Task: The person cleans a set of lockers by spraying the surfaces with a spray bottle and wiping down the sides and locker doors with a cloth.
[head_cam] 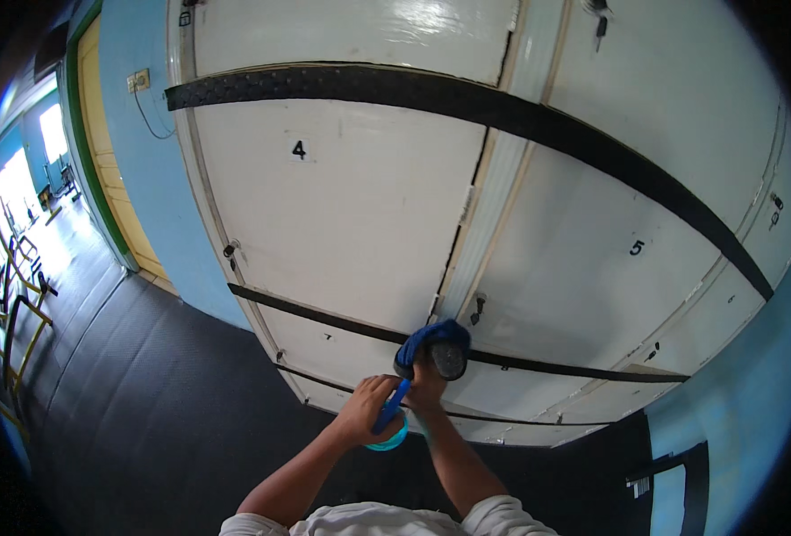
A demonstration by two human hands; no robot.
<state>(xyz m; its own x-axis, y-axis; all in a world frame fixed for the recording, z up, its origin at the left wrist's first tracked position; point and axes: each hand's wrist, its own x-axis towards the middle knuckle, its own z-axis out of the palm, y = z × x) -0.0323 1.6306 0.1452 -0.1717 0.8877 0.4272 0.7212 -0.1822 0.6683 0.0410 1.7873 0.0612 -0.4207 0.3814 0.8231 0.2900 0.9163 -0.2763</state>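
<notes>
My right hand (428, 385) grips a bunched blue and dark grey cloth (444, 338), held up before the white lockers at the black strip below the upper doors. Whether the cloth touches the locker front, I cannot tell. Close beside it on the left, my left hand (367, 410) is closed around a narrow blue plastic piece (391, 405), which looks like a handle. Under that hand shows the round rim of a translucent teal container (395, 439); its body is mostly hidden by my fingers and wrist.
White locker doors (342, 201) bear numbers, and small keys (479, 308) hang from the locks. Black strips (369, 84) cross the front. Dark matting (167, 402) covers the floor. Yellow and black metal frames (17, 321) stand far left; a black-framed object (694, 482) is at lower right.
</notes>
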